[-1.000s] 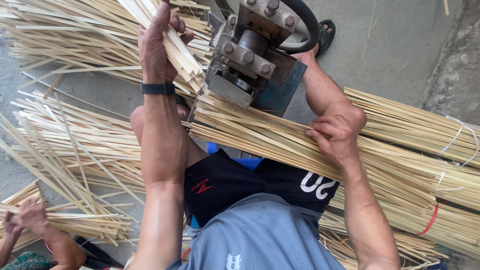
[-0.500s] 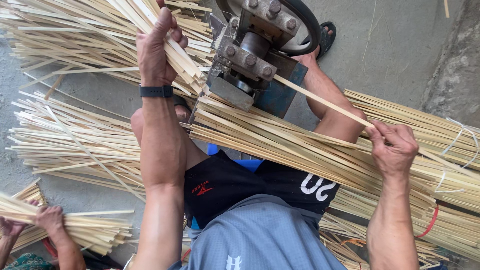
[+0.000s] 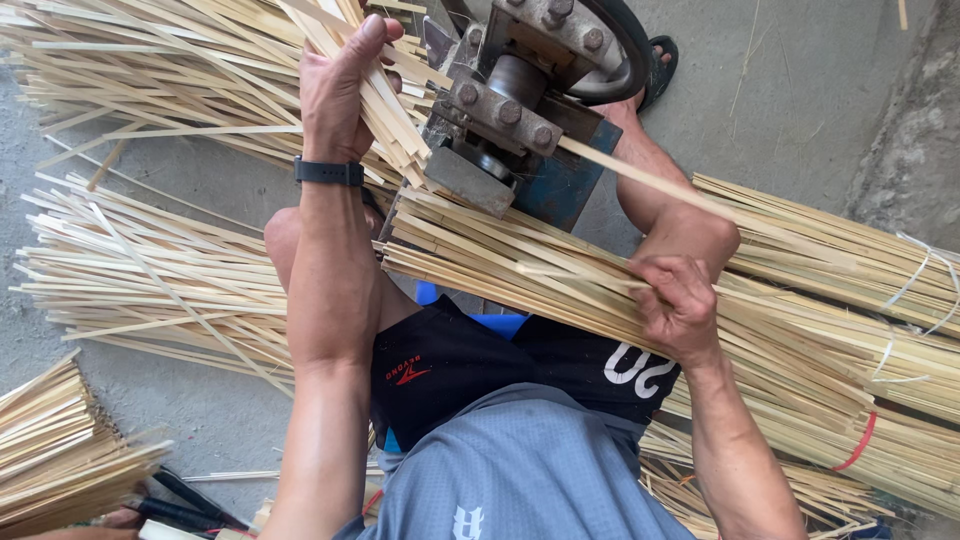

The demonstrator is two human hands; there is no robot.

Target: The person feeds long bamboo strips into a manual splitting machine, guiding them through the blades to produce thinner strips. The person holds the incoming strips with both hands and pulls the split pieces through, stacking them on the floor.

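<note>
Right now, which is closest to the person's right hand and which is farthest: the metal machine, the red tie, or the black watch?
From the right hand, in the head view:
1. Metal machine, up and to its left.
2. Red tie, lower right, around a bundle of strips; nearly as close, so hard to call.
3. Black watch, far left on the other wrist.

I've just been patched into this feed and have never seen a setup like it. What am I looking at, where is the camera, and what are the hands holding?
There is one view, from a camera on the worker's head, looking down past a grey shirt and dark shorts. The left hand grips a fan of thin bamboo strips beside a small blue metal machine with bolted rollers and a dark wheel. A single strip sticks out of the machine on the other side. The right hand rests on a long bundle of strips lying across the lap. More strips lie spread over the concrete floor, and tied bundles sit to the right.
</note>
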